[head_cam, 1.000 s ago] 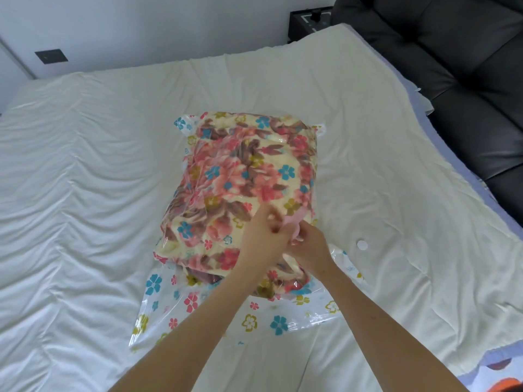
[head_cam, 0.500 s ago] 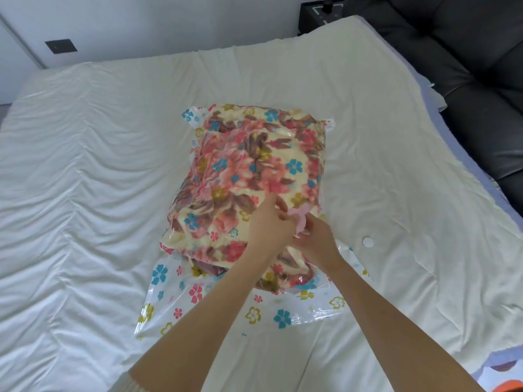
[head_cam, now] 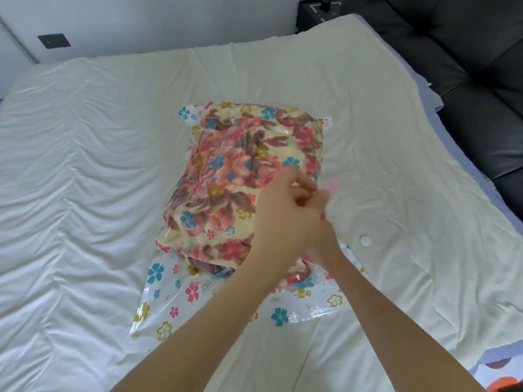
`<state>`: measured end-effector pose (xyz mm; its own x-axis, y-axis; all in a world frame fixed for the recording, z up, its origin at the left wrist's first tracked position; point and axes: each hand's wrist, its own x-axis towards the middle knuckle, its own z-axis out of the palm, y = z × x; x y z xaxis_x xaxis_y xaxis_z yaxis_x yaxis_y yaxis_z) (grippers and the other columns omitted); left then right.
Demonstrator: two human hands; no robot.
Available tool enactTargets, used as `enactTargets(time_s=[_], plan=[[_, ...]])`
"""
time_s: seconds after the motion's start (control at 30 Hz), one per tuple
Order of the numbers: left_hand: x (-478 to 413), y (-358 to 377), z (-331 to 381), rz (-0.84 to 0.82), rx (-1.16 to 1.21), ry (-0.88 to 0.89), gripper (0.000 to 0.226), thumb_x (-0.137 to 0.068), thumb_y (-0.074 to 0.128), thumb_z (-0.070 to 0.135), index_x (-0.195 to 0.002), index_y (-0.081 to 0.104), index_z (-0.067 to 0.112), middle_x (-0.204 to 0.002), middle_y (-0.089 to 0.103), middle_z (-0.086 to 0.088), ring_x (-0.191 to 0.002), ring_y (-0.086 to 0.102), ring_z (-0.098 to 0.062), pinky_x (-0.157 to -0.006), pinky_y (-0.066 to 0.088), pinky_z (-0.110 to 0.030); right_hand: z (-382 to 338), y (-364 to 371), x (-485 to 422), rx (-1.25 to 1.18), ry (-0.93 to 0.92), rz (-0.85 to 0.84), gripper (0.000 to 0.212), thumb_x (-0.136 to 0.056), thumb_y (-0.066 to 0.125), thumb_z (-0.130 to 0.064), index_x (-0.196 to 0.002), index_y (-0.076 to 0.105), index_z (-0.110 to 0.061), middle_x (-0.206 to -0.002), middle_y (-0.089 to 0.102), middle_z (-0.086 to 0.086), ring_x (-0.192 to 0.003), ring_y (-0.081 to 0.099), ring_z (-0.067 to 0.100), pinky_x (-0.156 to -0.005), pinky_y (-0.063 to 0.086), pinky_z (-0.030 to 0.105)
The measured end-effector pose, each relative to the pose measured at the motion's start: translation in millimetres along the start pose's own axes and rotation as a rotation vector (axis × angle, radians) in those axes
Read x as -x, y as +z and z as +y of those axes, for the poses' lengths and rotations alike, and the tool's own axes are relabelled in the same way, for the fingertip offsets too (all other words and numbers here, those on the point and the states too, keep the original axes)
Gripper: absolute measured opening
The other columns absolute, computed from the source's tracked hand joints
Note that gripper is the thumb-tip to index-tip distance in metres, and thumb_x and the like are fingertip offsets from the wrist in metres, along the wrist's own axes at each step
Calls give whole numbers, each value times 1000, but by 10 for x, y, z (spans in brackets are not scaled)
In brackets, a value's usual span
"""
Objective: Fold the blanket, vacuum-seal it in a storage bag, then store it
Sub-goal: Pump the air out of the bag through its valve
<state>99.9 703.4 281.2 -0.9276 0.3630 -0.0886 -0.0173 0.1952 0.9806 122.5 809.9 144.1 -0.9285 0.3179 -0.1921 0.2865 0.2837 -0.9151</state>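
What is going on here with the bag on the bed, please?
A person has a folded floral blanket inside a clear flower-printed storage bag on the bed. The left hand and right hand meet at the bag's right edge around a small blurred pink piece; which hand holds it is unclear.

I read a single view: the head camera, wide-angle, set above and behind the fingers (head_cam: 305, 180), facing forward and down. It stands near them; the bed (head_cam: 85, 193) runs on past the fingers to the wall (head_cam: 141, 21) beyond.
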Motion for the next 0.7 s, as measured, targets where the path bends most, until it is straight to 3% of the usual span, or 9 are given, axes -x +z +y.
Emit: enactTargets(time_s=[0.1, 0.17, 0.27, 0.33, 0.4, 0.47, 0.53, 0.6, 0.7], plan=[[163, -33, 87, -37, 82, 96, 17, -81, 69, 24, -77, 56, 14, -58, 67, -4, -56, 62, -25, -66, 53, -36, 17, 17, 34, -137, 24, -6, 47, -51, 58, -46, -92, 54, -24, -66, 60, -27, -65, 56, -18, -65, 43, 4], [68, -6, -249, -23, -7, -64, 13, -82, 68, 21, -79, 57, 15, -63, 68, -6, -59, 64, -23, -66, 53, -35, 62, 31, 36, -67, -7, 30, 40, -61, 62, -37, -96, 60, -18, -68, 62, -21, -66, 57, -17, -59, 42, 4], [-41, 31, -533, 10, -105, -291, 14, -85, 63, 12, -80, 51, 15, -72, 70, -14, -64, 67, -29, -54, 51, -29, 109, 39, 40, -48, -10, 22, 26, -68, 76, -21, -90, 63, -26, -70, 67, -19, -70, 61, -8, -63, 45, 9], [-25, 65, -415, 26, -112, -192, 13, -86, 62, 13, -81, 50, 14, -68, 70, -9, -65, 67, -27, -58, 51, -27, 69, 17, 45, -43, -1, 30, 24, -64, 63, -27, -88, 60, -24, -66, 64, -18, -65, 59, -13, -61, 43, 11], [73, 62, -98, 15, -54, 48, 16, -86, 65, 18, -81, 51, 14, -61, 69, -4, -63, 64, -26, -66, 51, -29, -37, -17, 60, -124, 16, 4, 59, -53, 57, -40, -104, 59, -10, -83, 61, -13, -64, 57, -14, -73, 49, 24], [150, 46, 96, -18, 35, 156, 17, -85, 67, 19, -83, 50, 15, -58, 68, -2, -61, 63, -28, -67, 52, -33, -50, -47, 50, -182, 0, -10, 85, -46, 53, -50, -115, 55, 1, -98, 60, 3, -76, 58, -3, -84, 49, 24], [64, 36, -87, -38, -49, 75, 19, -85, 67, 22, -81, 49, 16, -60, 68, -2, -59, 63, -23, -67, 52, -32, 27, -31, 24, -68, -34, 1, 57, -61, 58, -39, -107, 59, -5, -89, 65, -2, -83, 59, 9, -70, 43, 7], [-58, 25, -409, -45, -170, -143, 20, -84, 67, 21, -77, 48, 19, -69, 69, -8, -62, 63, -23, -67, 53, -36, 118, -11, 4, 47, -35, 42, 18, -74, 70, -18, -90, 61, -20, -72, 64, -17, -70, 58, -4, -60, 41, 6], [-157, 54, -582, -16, -198, -266, 22, -83, 66, 15, -74, 46, 20, -68, 68, -12, -57, 60, -20, -57, 50, -33, 198, -20, -59, 34, -47, 53, 23, -74, 74, -5, -92, 64, -16, -73, 65, -11, -64, 57, -6, -59, 42, 8]])
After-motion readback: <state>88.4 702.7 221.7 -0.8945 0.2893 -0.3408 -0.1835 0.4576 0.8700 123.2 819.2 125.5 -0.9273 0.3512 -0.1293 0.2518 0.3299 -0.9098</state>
